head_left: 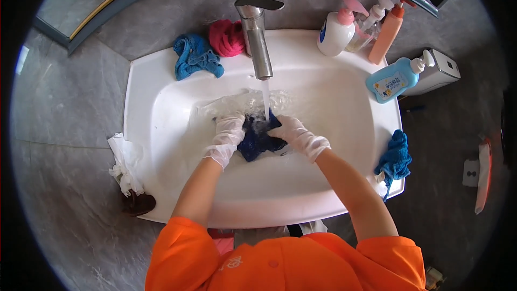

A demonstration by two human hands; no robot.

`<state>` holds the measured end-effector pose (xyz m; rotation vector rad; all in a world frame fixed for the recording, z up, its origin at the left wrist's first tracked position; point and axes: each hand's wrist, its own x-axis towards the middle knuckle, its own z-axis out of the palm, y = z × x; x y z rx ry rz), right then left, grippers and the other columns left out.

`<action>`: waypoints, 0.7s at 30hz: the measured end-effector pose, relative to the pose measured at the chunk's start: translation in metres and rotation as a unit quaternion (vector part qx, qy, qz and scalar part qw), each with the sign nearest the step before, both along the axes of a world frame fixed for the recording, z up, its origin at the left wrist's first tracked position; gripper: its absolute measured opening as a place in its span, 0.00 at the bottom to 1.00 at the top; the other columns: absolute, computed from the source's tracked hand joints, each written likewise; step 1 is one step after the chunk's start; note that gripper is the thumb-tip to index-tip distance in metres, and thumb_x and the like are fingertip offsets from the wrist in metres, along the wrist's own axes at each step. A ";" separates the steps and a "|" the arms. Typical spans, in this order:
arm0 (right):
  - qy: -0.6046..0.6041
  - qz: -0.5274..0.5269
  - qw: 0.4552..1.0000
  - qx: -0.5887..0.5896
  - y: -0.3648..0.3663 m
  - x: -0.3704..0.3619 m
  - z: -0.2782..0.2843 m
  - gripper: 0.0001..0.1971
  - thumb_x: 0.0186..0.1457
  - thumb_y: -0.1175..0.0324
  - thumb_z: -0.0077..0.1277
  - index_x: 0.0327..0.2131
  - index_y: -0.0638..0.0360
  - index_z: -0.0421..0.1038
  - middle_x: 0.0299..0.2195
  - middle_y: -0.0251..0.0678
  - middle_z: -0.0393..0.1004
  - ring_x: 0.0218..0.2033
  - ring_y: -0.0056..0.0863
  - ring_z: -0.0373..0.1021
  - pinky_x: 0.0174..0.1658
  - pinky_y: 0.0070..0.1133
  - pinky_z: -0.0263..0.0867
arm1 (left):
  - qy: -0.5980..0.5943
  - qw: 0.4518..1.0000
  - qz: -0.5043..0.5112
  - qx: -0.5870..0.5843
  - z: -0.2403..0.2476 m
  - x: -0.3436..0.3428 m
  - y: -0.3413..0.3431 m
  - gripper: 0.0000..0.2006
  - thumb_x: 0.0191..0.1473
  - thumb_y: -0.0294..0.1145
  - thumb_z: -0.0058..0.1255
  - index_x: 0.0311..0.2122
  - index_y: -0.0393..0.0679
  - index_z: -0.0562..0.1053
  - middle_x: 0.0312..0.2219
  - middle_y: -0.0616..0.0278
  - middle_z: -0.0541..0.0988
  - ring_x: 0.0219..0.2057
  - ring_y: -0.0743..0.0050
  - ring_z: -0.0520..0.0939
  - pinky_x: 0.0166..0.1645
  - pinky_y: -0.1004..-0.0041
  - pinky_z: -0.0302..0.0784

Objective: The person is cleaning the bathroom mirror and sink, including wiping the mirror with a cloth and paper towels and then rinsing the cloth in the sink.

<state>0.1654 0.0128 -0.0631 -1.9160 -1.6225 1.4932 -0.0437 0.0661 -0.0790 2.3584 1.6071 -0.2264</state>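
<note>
A dark blue cloth (251,145) lies wet in the shallow water of the white sink (186,205). Water runs from the metal faucet (260,48) onto its middle. My left hand (230,126), in a thin white glove, grips the cloth's left side, its fingertips partly hidden by cloth and water. On the opposite side my right hand (292,131), gloved the same way, has its fingers closed on the cloth's right edge. Splashing water blurs the cloth's far part.
On the sink's rim are a blue cloth (193,56), a pink cloth (226,37), another blue cloth (396,153) and a crumpled white cloth (126,161). Pump bottles, one white (336,32), one orange (386,35) and one light blue (392,82), stand at the back right.
</note>
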 end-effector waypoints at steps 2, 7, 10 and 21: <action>0.230 -0.107 0.967 -0.001 -0.008 0.001 0.044 0.24 0.43 0.65 0.58 0.44 0.67 0.68 0.35 0.38 0.74 0.36 0.24 0.68 0.42 0.20 0.63 | -0.037 0.994 -0.021 -0.105 0.012 -0.009 -0.003 0.15 0.44 0.39 0.54 0.37 0.45 0.71 0.41 0.49 0.73 0.47 0.53 0.71 0.48 0.63 0.65; 0.047 -0.047 0.993 0.093 -0.016 0.049 0.161 0.21 0.45 0.63 0.58 0.43 0.64 0.70 0.31 0.33 0.73 0.33 0.22 0.67 0.38 0.20 0.64 | -0.347 0.931 0.088 -0.074 0.075 -0.046 -0.012 0.11 0.36 0.26 0.60 0.27 0.39 0.71 0.26 0.54 0.73 0.32 0.51 0.74 0.38 0.62 0.68; 0.044 -0.058 0.970 0.232 -0.024 0.083 0.152 0.16 0.44 0.70 0.58 0.38 0.62 0.70 0.29 0.30 0.72 0.32 0.22 0.66 0.38 0.19 0.63 | -0.309 0.943 -0.075 0.102 0.118 -0.045 -0.020 0.11 0.38 0.21 0.57 0.31 0.37 0.70 0.25 0.59 0.72 0.29 0.63 0.74 0.37 0.66 0.68; -0.120 -0.146 0.969 0.160 -0.016 0.081 0.110 0.18 0.40 0.64 0.61 0.38 0.57 0.73 0.29 0.40 0.75 0.30 0.34 0.71 0.40 0.22 0.65 | -0.420 0.892 -0.001 0.165 0.076 -0.011 -0.015 0.15 0.51 0.39 0.52 0.41 0.40 0.71 0.30 0.46 0.77 0.32 0.50 0.79 0.36 0.64 0.74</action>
